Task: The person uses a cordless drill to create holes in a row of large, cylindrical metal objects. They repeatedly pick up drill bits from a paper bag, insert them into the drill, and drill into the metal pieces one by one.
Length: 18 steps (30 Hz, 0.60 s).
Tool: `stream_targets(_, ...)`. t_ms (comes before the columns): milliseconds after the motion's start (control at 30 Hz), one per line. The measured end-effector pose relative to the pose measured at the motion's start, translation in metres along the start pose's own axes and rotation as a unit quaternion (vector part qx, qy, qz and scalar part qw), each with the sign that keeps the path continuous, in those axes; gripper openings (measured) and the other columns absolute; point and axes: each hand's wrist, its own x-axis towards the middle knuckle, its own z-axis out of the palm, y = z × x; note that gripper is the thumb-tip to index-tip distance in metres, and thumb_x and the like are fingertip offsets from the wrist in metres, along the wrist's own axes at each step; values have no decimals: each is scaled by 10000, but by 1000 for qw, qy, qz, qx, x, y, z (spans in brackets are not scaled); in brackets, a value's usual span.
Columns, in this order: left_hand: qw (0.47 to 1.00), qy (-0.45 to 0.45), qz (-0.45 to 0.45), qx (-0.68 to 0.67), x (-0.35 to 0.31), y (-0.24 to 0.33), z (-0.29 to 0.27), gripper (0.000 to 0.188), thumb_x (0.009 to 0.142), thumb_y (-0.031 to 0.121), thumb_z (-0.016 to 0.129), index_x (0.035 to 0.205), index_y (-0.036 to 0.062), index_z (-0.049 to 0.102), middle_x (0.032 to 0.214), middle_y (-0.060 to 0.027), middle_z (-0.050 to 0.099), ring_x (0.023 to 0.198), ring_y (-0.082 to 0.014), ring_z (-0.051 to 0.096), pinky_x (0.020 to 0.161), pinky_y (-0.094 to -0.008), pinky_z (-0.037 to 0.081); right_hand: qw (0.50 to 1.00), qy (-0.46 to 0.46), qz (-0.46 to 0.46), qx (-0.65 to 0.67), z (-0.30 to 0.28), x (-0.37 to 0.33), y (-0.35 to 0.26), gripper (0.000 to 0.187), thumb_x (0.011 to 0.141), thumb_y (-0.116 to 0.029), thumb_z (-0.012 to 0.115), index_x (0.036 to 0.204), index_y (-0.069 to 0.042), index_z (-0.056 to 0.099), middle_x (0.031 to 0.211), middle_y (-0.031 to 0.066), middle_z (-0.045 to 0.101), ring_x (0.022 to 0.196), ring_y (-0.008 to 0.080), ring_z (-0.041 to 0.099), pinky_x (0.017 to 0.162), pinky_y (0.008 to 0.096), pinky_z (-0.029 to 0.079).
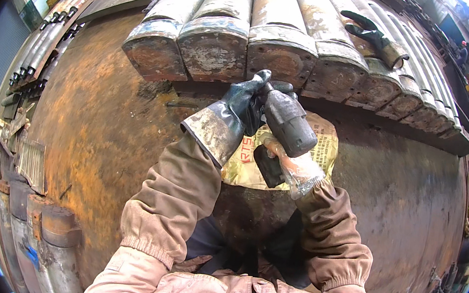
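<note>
My left hand [238,107], in a dark rubber glove with a worn grey cuff, grips the front end of a grey handheld power tool [289,121]. My right hand [291,162], in a clear plastic-like glove, holds the tool's dark grip from below. The tool's nose points up toward the flat ends of several thick rusty steel bars [217,48] stacked side by side on a rusty metal table [96,129]. A yellowish printed sack [328,143] lies on the table under my hands.
A spare dark glove [373,37] lies on top of the bars at the upper right. More grey bars [47,240] stand at the lower left, thin rods [49,36] lie at the far left, and a ribbed metal piece [32,164] sits by the table's left edge.
</note>
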Motion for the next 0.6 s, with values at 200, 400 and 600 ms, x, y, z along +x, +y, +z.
stream_targets(200,997,-70,-25,-23,6,-23,15,526,992,350,465,1119,-142,603,1135,-321,619,1081,-443,605,997,-560,460,985,17,33,170,12,-55,54,543,940,-32,486,1464,-63,347,1363,99,468,1250,194,462,1018,295,402)
stream_targets(400,990,-129,38,-48,33,-50,5,308,945,241,505,965,-34,641,1156,-252,616,1092,-406,599,966,-558,476,920,38,88,380,-14,-73,37,712,836,1,630,1481,-60,333,1431,112,432,1340,236,392,1072,331,362)
stream_targets(600,997,-55,34,45,40,-70,24,203,933,236,553,990,55,623,1158,-203,638,1062,-417,612,922,-614,494,956,64,5,288,-21,-97,64,709,837,39,630,1480,-76,355,1432,103,440,1265,217,456,972,312,426)
